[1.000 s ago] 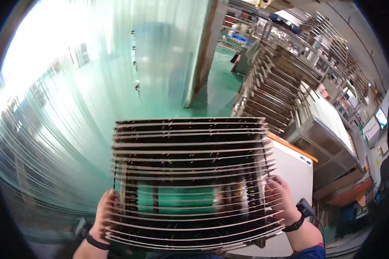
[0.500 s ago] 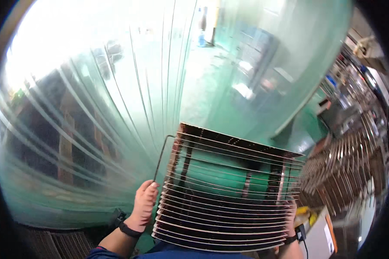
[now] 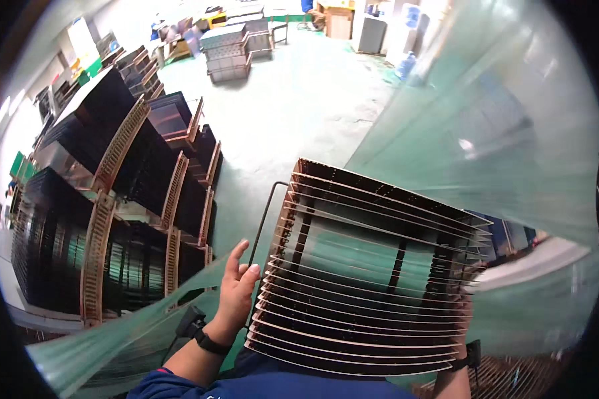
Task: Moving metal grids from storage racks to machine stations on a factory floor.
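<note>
In front of my body is a rack (image 3: 286, 219) with wire side handles, filled with several thin dark boards (image 3: 359, 319) standing in slots, their pale edges curving across. A gap between the boards shows green through it. My left hand (image 3: 236, 292) is beside the rack's left wire handle (image 3: 266, 206), its index finger and thumb raised and apart. The handle passes behind this hand; whether they touch is unclear. At the rack's right side is my right hand (image 3: 465, 318), mostly covered by the board ends, its fingers hidden. Each wrist has a dark strap with a small device.
Clear plastic strip curtain (image 3: 472, 113) hangs on the right, with another strip (image 3: 140, 332) at lower left near my forearm. Stacked racks of dark boards (image 3: 100, 219) line the left. Farther off stand grey crates (image 3: 225, 53), a cabinet (image 3: 371, 33) and a water bottle (image 3: 406, 65).
The curtain strips ahead have parted to either side, and the room beyond shows plainly. My left hand has loosened from the handle, fingers extending. The rack now appears slightly higher and farther right.
</note>
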The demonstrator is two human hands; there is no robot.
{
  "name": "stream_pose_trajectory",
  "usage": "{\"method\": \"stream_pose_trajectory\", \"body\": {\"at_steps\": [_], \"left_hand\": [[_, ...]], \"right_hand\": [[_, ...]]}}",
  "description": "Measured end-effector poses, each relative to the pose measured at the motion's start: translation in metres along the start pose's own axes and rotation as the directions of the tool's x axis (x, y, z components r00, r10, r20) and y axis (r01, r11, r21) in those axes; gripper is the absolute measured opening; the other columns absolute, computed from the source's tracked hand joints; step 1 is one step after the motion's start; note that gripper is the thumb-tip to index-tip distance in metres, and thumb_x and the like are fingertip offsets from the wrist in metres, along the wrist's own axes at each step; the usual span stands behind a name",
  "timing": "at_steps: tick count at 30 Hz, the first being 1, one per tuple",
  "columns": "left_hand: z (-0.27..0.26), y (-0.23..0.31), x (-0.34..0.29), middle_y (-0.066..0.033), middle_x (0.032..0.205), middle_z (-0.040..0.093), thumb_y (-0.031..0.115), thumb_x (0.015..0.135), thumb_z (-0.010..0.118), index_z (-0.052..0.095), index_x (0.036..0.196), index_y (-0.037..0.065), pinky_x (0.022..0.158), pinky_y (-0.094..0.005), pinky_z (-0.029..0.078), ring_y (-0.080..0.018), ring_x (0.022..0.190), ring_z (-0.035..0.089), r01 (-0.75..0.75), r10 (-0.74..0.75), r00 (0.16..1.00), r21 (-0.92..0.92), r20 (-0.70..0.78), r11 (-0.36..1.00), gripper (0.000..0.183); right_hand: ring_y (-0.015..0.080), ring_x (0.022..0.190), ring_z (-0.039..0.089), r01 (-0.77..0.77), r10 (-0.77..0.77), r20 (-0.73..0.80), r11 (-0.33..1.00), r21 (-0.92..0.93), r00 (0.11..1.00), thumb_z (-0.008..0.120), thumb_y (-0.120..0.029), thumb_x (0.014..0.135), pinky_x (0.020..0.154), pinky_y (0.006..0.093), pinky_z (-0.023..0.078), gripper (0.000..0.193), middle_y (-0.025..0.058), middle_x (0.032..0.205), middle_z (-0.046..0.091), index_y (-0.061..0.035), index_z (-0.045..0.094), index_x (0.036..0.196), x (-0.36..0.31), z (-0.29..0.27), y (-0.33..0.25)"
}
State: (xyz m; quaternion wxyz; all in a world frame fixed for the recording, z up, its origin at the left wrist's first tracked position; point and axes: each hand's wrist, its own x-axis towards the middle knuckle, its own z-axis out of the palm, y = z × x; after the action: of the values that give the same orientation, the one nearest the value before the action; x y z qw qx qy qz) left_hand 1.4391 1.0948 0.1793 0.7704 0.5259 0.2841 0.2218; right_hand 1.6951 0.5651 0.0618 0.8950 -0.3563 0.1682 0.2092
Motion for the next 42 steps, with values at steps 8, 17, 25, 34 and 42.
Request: {"method": "stream_pose_trajectory", "body": {"at_steps": [8,17,25,34,42], "left_hand": [[0.068,0.034,0.255,-0.0062,0.093,0.058,0.015,0.099,0.062,0.020,0.159,0.013,0.069,-0.0273,0.047,-0.0104,0.078,0.053,-0.050,0.053,0.998,0.119,-0.025,0.992,0.074],[0.110,0.078,0.533,-0.0059,0.091,0.060,0.028,0.097,0.066,0.031,0.155,0.009,0.079,-0.0290,0.047,-0.0119,0.084,0.055,-0.017,0.022,1.000,0.254,-0.016,0.967,0.070],[0.112,0.141,0.740,-0.0019,0.088,0.054,0.024,0.099,0.063,0.028,0.154,0.005,0.074,-0.0258,0.044,-0.0089,0.080,0.050,-0.009,0.079,0.975,0.320,-0.208,0.947,0.068],[-0.010,0.188,0.993,-0.0006,0.079,0.053,0.030,0.095,0.066,0.039,0.148,0.006,0.073,-0.0292,0.047,-0.0110,0.073,0.051,0.009,0.094,0.907,0.244,-0.410,0.970,0.064],[-0.119,0.283,1.220,-0.0003,0.079,0.054,0.028,0.095,0.067,0.041,0.145,0.006,0.070,-0.0293,0.047,-0.0103,0.073,0.051,0.010,0.099,0.866,0.215,-0.489,0.977,0.061]], "right_hand": [[0.0121,0.068,0.061,0.157,-0.243,-0.098,0.833,-0.530,0.965,0.058,-0.028,0.101,0.054,0.0259,0.048,0.041,0.0095,0.097,0.064,-0.0018,0.053,0.132,0.218,0.183,-0.007],[0.0101,0.069,0.059,0.169,-0.300,-0.064,0.687,-0.707,0.952,0.061,-0.026,0.100,0.055,0.0239,0.046,0.036,0.0067,0.095,0.063,-0.0028,0.055,0.127,0.468,0.372,0.000],[0.0084,0.069,0.057,0.205,-0.199,0.114,0.531,-0.822,0.973,0.062,-0.024,0.098,0.057,0.0221,0.045,0.032,0.0041,0.093,0.062,-0.0037,0.057,0.122,0.727,0.575,0.027],[0.0065,0.070,0.054,0.228,-0.049,0.235,0.488,-0.842,0.971,0.064,-0.023,0.097,0.058,0.0201,0.043,0.027,0.0013,0.091,0.060,-0.0047,0.060,0.117,0.958,0.816,0.158],[0.0048,0.070,0.052,0.231,0.029,0.279,0.482,-0.845,0.960,0.066,-0.021,0.096,0.059,0.0184,0.042,0.023,-0.0013,0.089,0.059,-0.0056,0.062,0.113,1.125,1.041,0.276]]}}
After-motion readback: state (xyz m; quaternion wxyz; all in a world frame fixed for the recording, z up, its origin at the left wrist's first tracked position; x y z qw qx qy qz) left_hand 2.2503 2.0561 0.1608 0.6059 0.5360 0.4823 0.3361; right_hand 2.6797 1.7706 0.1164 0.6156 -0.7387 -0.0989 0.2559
